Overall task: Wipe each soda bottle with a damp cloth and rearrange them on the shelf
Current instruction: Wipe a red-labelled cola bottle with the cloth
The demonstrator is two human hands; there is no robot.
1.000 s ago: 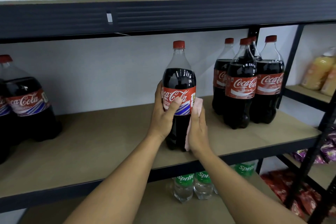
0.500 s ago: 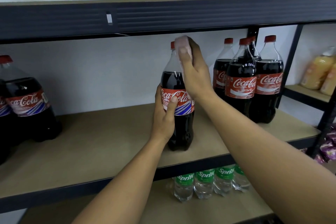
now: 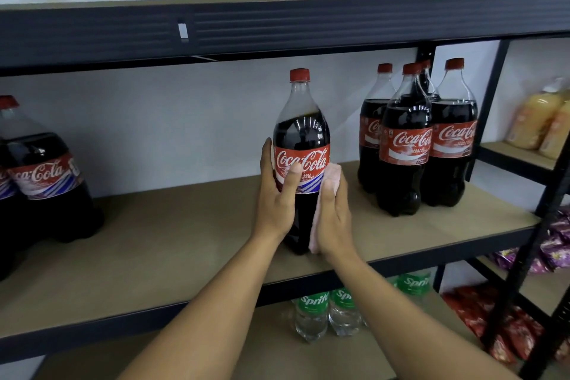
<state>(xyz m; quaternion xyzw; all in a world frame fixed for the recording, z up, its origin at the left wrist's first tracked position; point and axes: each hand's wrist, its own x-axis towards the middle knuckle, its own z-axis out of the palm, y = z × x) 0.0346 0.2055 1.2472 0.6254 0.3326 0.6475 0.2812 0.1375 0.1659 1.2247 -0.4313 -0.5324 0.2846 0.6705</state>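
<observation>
I am holding a tall, clear plastic cola bottle (image 3: 300, 133) with a red cap and red label, dark drink filling it up to the shoulder. It is standing upright on the brown board shelf (image 3: 154, 241), close to the near edge and about midway along. My left grip (image 3: 276, 200) is wrapping round the bottle's left side at label height, the thumb lying across the front of the label and the fingers curling behind. My right grip (image 3: 334, 216) is pressing flat against the bottle's lower right side with a pale pink cloth (image 3: 334, 171) sandwiched between palm and plastic. The fingers are lying straight rather than curling, and the cloth is poking out above the fingertips and below the heel of the palm.

To the right, further back on the same shelf, a cluster of matching cola bottles (image 3: 404, 145) is standing packed together. They are well apart from the one I am holding. At the far left, more cola bottles (image 3: 43, 182) are partly cut off by the frame edge.

Overhead, the dark metal beam (image 3: 277, 28) of the upper shelf is running across. On the shelf below, clear lemon-lime bottles with green labels (image 3: 311, 308) are showing between my forearms. In the neighbouring rack on the right, blurred yellow bottles (image 3: 536, 120) are sitting up high, with purple snack packets (image 3: 555, 244) and red snack packets (image 3: 481, 311) lower down.
</observation>
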